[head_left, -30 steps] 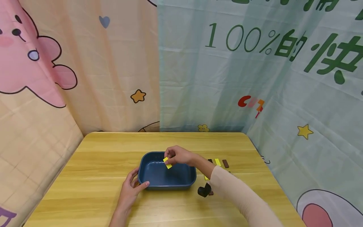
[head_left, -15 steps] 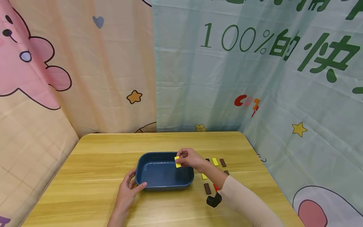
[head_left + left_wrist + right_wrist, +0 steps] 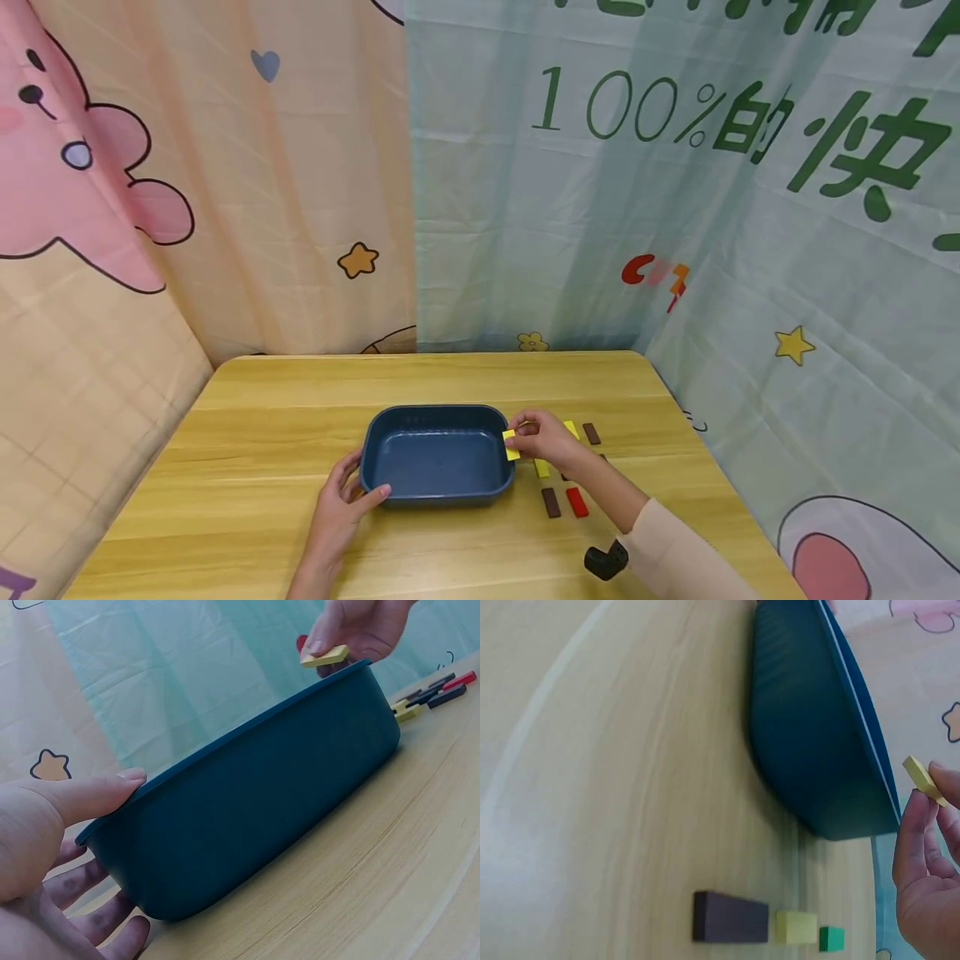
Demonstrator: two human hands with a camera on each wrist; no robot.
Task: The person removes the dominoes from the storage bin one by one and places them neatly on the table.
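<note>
A dark blue plastic basin [image 3: 442,457] sits on the wooden table. My left hand [image 3: 335,510] grips its left end, thumb over the rim and fingers against the outer side, as the left wrist view confirms. Above the basin's right rim, my right hand [image 3: 553,442] pinches a small flat yellow block [image 3: 511,446] between thumb and fingertips. In the right wrist view that block [image 3: 923,780] is tilted and held just beyond the rim.
Right of the basin lie several small blocks: a dark brown block [image 3: 551,502], a red block [image 3: 577,502], a yellow block [image 3: 542,468] and another brown block [image 3: 592,433]. A green block [image 3: 832,939] shows in the right wrist view. Printed curtains [image 3: 495,208] stand behind the table.
My right hand has moved right, from over the middle of the basin to its right rim, still pinching the yellow block. My left hand keeps its grip on the basin.
</note>
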